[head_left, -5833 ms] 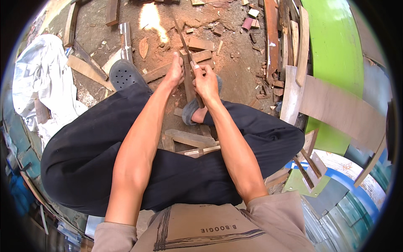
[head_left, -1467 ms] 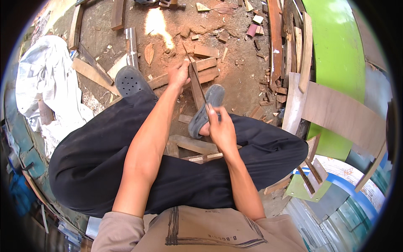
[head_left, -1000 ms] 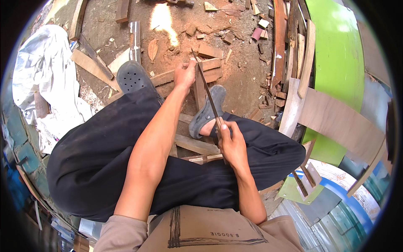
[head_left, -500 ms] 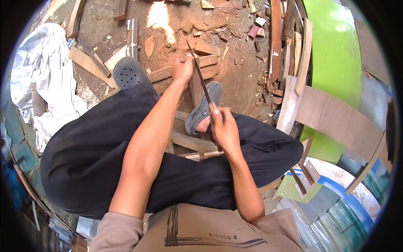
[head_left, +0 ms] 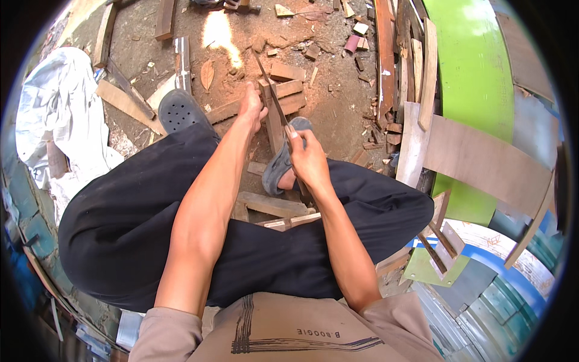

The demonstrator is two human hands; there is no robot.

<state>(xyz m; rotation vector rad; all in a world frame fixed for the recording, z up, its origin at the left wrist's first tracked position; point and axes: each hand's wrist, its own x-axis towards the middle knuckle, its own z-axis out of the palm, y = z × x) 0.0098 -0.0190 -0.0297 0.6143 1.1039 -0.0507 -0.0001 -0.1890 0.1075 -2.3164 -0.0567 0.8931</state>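
Observation:
My right hand point(head_left: 309, 158) is wrapped round the grip of a handsaw point(head_left: 272, 90), seen almost edge-on as a long, thin, dark blade pointing away. The blade crosses over the far end of a short wooden piece point(head_left: 274, 120) that runs lengthwise between my feet. Beside that piece, my left hand point(head_left: 251, 107) is loosely curled with thumb apart, and nothing shows in it. A wooden batten point(head_left: 226, 111) lies crosswise beneath, with a small wood block point(head_left: 287, 72) beyond it. My right clog point(head_left: 278, 166) is close against the wooden piece.
Reddish sawdust point(head_left: 241, 75) and small offcuts point(head_left: 312, 52) litter the dirt ground. A white cloth point(head_left: 60, 108) lies at the left. To the right stand stacked wood strips point(head_left: 429, 72), a green panel point(head_left: 473, 78) and a curved brown board point(head_left: 488, 160). My left clog point(head_left: 183, 110) rests near more battens.
My left hand has loosened from the wooden piece and shifted left. My right hand and the saw have moved forward and left. The whole view has shifted slightly.

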